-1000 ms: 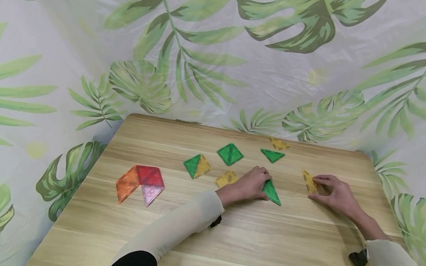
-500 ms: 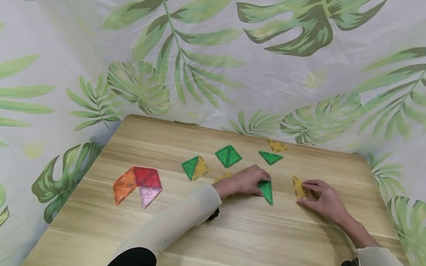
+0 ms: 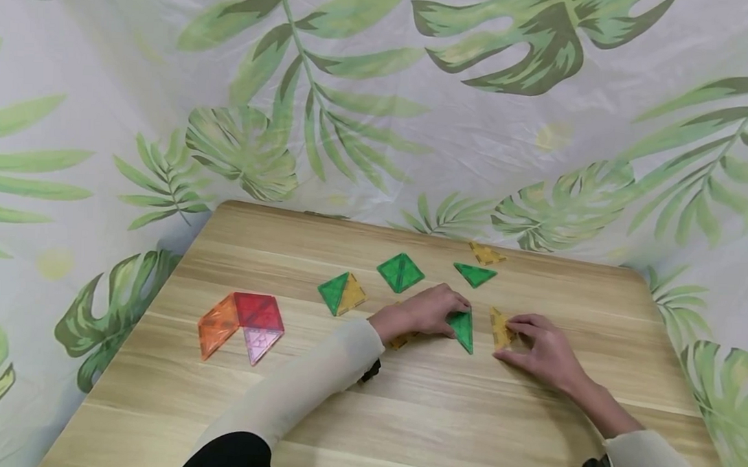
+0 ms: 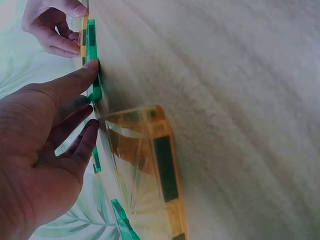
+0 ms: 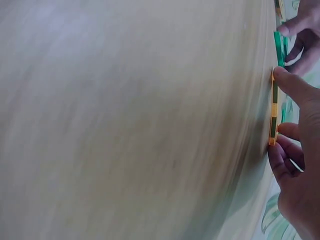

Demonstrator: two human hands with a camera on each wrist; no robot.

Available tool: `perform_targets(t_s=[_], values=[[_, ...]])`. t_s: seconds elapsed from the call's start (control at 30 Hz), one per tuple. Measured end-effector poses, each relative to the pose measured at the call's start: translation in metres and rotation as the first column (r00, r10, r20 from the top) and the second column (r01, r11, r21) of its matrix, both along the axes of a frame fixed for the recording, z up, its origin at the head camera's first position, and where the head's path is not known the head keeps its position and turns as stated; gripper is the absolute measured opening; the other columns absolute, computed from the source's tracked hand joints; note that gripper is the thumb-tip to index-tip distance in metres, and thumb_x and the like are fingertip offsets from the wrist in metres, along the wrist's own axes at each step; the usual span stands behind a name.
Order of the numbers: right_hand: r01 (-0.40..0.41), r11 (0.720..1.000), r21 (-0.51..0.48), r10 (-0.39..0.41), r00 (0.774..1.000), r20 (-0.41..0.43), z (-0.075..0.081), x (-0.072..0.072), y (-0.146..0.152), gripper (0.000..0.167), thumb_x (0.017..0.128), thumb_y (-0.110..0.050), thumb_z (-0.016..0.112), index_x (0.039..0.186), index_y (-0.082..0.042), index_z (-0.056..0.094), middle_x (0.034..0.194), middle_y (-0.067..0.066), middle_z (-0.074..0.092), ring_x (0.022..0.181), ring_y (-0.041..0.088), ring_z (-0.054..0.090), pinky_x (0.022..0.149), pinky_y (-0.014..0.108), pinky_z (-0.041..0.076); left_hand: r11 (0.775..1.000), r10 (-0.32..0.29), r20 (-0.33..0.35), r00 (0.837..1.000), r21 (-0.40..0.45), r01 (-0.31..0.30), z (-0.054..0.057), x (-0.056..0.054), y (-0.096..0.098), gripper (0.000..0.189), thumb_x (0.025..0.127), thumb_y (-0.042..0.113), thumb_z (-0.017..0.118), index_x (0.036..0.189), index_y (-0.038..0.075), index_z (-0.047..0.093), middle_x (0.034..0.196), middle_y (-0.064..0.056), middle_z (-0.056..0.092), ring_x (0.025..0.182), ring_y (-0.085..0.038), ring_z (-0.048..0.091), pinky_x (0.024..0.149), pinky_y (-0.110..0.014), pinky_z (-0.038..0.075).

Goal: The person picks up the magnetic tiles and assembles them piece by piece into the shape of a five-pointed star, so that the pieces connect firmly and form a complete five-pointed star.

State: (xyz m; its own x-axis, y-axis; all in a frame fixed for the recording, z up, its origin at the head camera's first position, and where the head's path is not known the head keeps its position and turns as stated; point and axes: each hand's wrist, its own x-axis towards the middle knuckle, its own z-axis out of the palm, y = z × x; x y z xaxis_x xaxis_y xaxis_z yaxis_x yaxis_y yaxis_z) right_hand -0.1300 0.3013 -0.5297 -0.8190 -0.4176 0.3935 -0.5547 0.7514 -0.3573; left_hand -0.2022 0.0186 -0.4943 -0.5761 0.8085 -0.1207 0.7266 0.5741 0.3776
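Observation:
My left hand (image 3: 423,311) pinches a green triangular magnetic tile (image 3: 463,329) between thumb and fingers, low over the table. Just to its right, my right hand (image 3: 539,353) grips a yellow triangular magnetic tile (image 3: 499,328) by its edges. A narrow gap separates the two tiles in the head view. In the right wrist view the thumb and fingertips sit at either end of the yellow tile (image 5: 274,110). Another yellow tile (image 4: 145,170) lies close below my left hand in the left wrist view; my left wrist mostly covers it in the head view.
A green-and-yellow square (image 3: 341,293) and a green square (image 3: 400,272) lie behind my left arm. Farther back are a loose green triangle (image 3: 475,274) and a yellow triangle (image 3: 486,253). Joined orange, red and pink tiles (image 3: 258,312) lie at left. A leaf-printed cloth (image 3: 353,123) borders the wooden table (image 3: 354,439).
My right hand has carried its yellow tile leftward, close to the green one. My left hand has shifted slightly left, turning the green tile so its long edge stands more upright in view.

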Motion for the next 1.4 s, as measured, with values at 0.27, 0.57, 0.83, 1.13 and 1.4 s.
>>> perform_targets(t_s=[0.27,0.57,0.83,1.13,1.4], values=[[-0.005,1.000,-0.013,0.005,1.000,0.029,0.000,-0.001,-0.017,0.056,0.066,-0.030,0.103,0.108,0.000,0.082,0.112,0.010,0.074,0.100,0.028,0.071,0.082,0.048,0.060,1.000,-0.015,0.007,1.000,0.009,0.015,-0.001,-0.003,-0.002,0.060,0.097,0.031,0.081,0.148,0.008,0.062,0.154,-0.004,0.059,0.141,-0.024,0.052,0.118,-0.032,0.040],[-0.041,0.999,-0.019,0.042,0.998,0.037,0.000,-0.002,-0.033,0.056,0.067,-0.031,0.102,0.109,0.000,0.081,0.113,0.012,0.074,0.100,0.027,0.070,0.079,0.045,0.061,1.000,0.013,0.011,1.000,0.003,-0.013,-0.001,-0.002,-0.003,0.060,0.097,0.032,0.081,0.149,0.010,0.061,0.155,-0.002,0.058,0.140,-0.024,0.051,0.116,-0.031,0.043],[-0.073,0.997,-0.028,0.074,0.997,0.027,0.000,-0.005,-0.045,0.057,0.070,-0.031,0.101,0.111,0.002,0.080,0.116,0.013,0.073,0.104,0.029,0.070,0.082,0.045,0.061,1.000,0.019,-0.018,1.000,-0.019,-0.019,-0.007,-0.009,-0.009,0.059,0.098,0.030,0.080,0.149,0.009,0.061,0.155,-0.004,0.058,0.142,-0.027,0.050,0.118,-0.035,0.042],[-0.111,0.994,-0.008,0.111,0.988,0.111,0.004,-0.015,-0.050,0.050,0.081,-0.032,0.095,0.116,0.000,0.079,0.119,0.012,0.072,0.110,0.029,0.070,0.089,0.047,0.060,0.999,0.012,0.010,1.000,-0.042,-0.011,0.004,-0.011,-0.019,0.057,0.099,0.023,0.078,0.150,0.006,0.060,0.156,-0.007,0.057,0.145,-0.027,0.048,0.122,-0.034,0.037],[-0.058,0.997,-0.049,0.066,0.982,0.178,0.013,-0.052,-0.028,0.039,0.095,-0.017,0.081,0.124,0.007,0.072,0.126,0.024,0.071,0.112,0.040,0.070,0.094,0.056,0.059,0.997,0.069,0.052,0.996,0.035,-0.071,0.006,-0.015,-0.013,0.058,0.106,0.029,0.068,0.155,0.004,0.051,0.162,-0.013,0.048,0.151,-0.027,0.043,0.125,-0.034,0.034]])
